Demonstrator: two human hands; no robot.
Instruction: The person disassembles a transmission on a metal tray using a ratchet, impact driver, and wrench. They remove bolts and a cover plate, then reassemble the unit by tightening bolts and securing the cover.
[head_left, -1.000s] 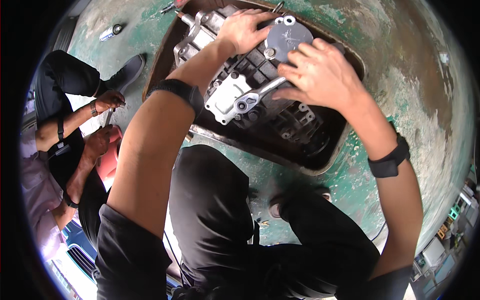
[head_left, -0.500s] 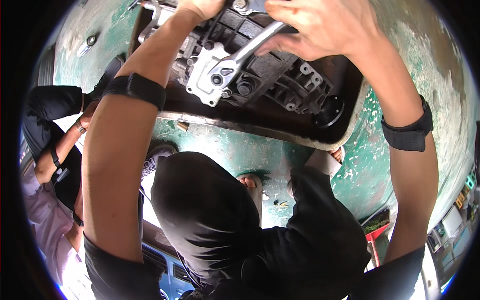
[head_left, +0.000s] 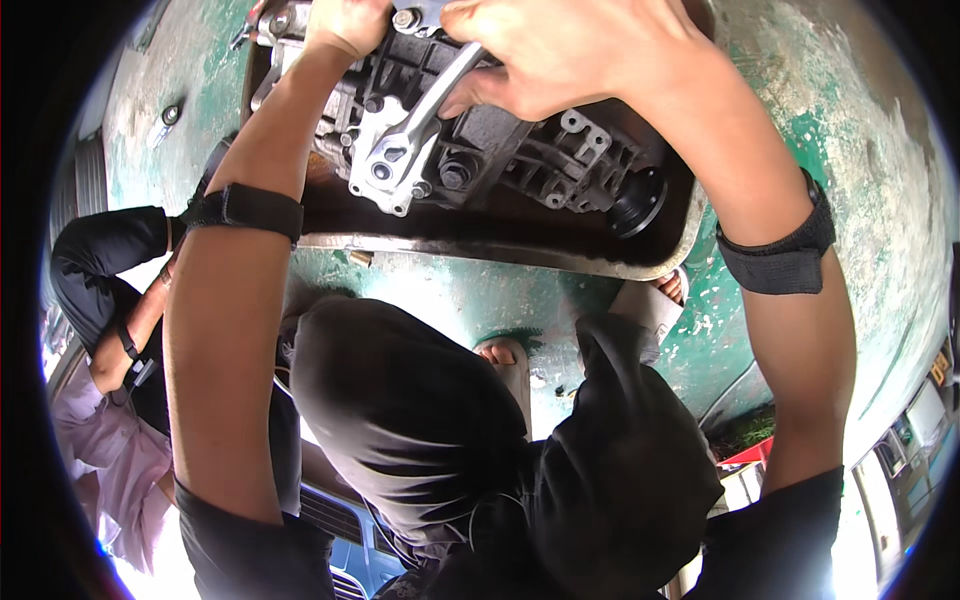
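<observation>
Both hands grip the gearbox [head_left: 470,150], its long axis lying left-right.

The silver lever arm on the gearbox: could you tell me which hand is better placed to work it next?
Probably the right hand: its fingers already wrap the silver lever arm. The left hand grips the gearbox top, steadying it.

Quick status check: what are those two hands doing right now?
Left hand and right hand both grip grey metal gearbox casing. Casing sits in oily metal tray. Nothing blocking.
</observation>
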